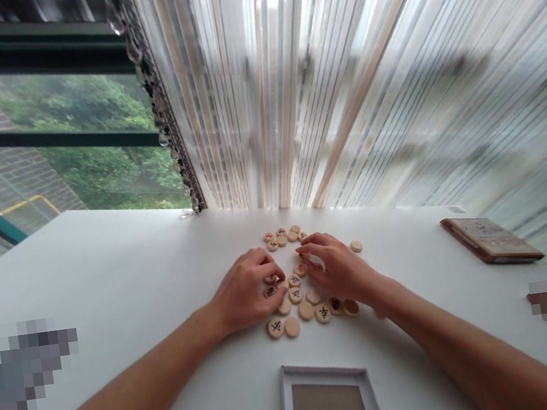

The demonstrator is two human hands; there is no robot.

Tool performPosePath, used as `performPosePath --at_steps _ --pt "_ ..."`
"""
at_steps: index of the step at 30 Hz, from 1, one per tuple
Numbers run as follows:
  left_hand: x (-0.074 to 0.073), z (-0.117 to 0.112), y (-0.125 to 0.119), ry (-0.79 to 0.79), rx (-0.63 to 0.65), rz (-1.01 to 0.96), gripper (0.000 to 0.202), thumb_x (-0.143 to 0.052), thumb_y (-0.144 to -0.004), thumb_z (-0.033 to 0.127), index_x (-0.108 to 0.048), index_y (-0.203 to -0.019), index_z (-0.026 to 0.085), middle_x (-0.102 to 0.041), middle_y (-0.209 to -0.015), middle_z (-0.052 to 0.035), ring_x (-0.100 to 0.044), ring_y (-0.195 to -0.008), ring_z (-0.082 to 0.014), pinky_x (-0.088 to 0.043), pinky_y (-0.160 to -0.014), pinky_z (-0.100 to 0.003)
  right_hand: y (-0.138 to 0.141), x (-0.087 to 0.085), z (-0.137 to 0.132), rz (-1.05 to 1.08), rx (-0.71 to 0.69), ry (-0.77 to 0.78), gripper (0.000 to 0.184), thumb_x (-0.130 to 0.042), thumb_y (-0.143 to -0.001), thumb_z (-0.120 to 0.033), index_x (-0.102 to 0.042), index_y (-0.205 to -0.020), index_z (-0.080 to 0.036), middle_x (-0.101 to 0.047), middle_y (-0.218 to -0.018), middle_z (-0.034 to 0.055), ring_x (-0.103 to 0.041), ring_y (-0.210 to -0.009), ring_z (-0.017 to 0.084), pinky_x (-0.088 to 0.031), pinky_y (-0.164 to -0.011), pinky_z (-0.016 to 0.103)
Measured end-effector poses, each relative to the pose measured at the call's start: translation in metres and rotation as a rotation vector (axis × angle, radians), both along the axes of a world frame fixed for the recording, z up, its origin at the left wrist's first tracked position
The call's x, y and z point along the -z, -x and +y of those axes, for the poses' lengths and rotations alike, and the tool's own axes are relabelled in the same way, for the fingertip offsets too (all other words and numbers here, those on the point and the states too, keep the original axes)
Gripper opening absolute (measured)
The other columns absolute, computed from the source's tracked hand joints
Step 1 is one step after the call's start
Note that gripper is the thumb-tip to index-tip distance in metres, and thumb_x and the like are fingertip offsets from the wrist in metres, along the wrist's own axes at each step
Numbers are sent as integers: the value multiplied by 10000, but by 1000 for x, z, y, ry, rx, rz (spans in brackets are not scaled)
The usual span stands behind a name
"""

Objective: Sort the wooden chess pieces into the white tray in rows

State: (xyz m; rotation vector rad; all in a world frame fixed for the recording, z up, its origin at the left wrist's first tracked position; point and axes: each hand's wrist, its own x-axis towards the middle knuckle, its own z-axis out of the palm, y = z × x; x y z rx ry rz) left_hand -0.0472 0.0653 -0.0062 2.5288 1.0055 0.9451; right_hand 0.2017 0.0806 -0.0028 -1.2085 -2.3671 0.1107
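Observation:
Several round wooden xiangqi pieces [295,294] lie in a loose cluster on the white table [187,391], some showing black or red characters and others blank. On the cluster's left side my left hand [247,288] is curled, thumb and forefinger closed about a pale xiangqi piece [283,285]. Opposite it, my right hand [334,265] has bent fingers on another xiangqi piece [304,257], near one with a red mark [300,271]. Parts of the pieces under both hands are hidden.
An open shallow box or lid [286,405] with a white rim and brown inside lies at the near edge. One piece [356,246] sits apart on the right, and a brown-edged box or book [492,240] lies farther right. A striped string curtain [259,99] hangs behind the table.

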Motion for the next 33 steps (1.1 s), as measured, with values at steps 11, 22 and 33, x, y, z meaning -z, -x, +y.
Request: performPosePath --at_steps 11,22,33 --pt "-1 5 2 53 -48 99 146 -869 -866 292 -820 -965 196 -718 -1120 -103 -669 -1104 -290 -561 -1023 -459 -1 -7 -2 -171 -2 -1 228 -557 -1078 -192 -758 -973 -163 -741 -1005 130 -654 -941 274 -524 -840 384" --pt "3 4 -2 -124 -46 211 256 -577 -1077 263 -751 -916 166 -733 -1100 -105 -660 -1080 -263 -559 -1013 -438 -10 4 7 -179 188 -2 292 -521 -1100 -243 -697 -877 -176 -703 -981 127 -593 -929 276 -427 -828 400" --pt "4 7 -4 3 -109 65 236 -604 -1048 246 -722 -857 170 -725 -1056 -106 -674 -1023 -266 -562 -951 -443 -21 -17 9 -48 217 36 240 -590 -1026 -243 -730 -841 -182 -735 -973 117 -669 -898 250 -493 -823 376"
